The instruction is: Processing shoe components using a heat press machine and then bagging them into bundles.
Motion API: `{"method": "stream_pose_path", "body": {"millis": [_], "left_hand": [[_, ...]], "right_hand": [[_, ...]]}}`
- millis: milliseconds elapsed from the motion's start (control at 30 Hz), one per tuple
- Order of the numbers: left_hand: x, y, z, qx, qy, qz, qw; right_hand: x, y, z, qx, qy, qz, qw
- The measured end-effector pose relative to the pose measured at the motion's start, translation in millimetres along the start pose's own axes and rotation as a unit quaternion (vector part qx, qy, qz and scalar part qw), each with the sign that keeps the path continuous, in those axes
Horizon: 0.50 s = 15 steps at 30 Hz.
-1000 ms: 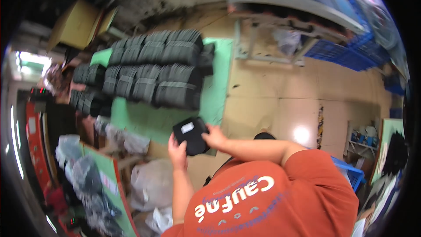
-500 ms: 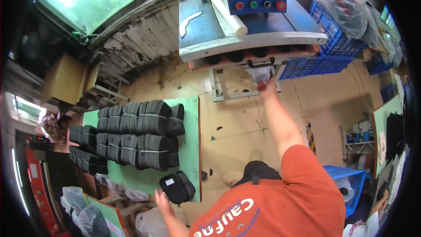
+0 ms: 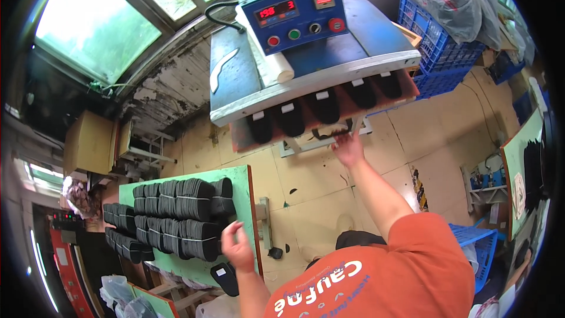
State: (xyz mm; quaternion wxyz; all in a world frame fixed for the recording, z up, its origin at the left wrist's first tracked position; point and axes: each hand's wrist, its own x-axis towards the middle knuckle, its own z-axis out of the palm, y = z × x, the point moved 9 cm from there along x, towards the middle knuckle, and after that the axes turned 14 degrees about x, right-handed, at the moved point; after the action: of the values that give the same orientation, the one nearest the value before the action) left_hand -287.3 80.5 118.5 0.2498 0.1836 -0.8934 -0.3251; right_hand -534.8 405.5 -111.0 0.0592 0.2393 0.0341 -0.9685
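A press machine with a blue control box (image 3: 294,15) stands ahead, and a reddish tray (image 3: 242,135) juts out from under its metal-edged top. Several black, rounded fabric pieces (image 3: 291,119) with small white labels lie in a row on that tray. At its front edge, my right hand (image 3: 349,151) has its fingers closed around a dark handle (image 3: 325,135). My left hand (image 3: 236,248) is raised beside the green table (image 3: 253,200), fingers apart and holding nothing. Just below it, a black piece with a white label (image 3: 222,275) lies at the table's near corner.
Tied bundles of black pieces (image 3: 176,200) cover much of the green table. Blue crates (image 3: 432,41) with plastic bags (image 3: 447,3) stand right of the machine. Another blue crate (image 3: 481,253) is beside my right side. A white roll (image 3: 276,68) rests on the machine top.
The tray now shows further out from under the press, revealing its labelled black pieces. My left hand has risen away from the black piece at the table corner. The view has shifted.
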Motion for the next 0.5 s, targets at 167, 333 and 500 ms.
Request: {"method": "stream_pose_path", "body": {"millis": [167, 333, 500], "left_hand": [[21, 117, 117, -0.031, -0.189, 0.268, 0.944], [39, 151, 212, 0.001, -0.32, 0.305, 0.897], [65, 164, 280, 0.029, -0.315, 0.326, 0.891]], "right_hand": [[-103, 10, -45, -0.052, 0.106, 0.069, 0.991], [-172, 10, -37, -0.028, 0.181, 0.059, 0.981], [-212, 24, -18, 0.126, 0.084, 0.14, 0.978]]}}
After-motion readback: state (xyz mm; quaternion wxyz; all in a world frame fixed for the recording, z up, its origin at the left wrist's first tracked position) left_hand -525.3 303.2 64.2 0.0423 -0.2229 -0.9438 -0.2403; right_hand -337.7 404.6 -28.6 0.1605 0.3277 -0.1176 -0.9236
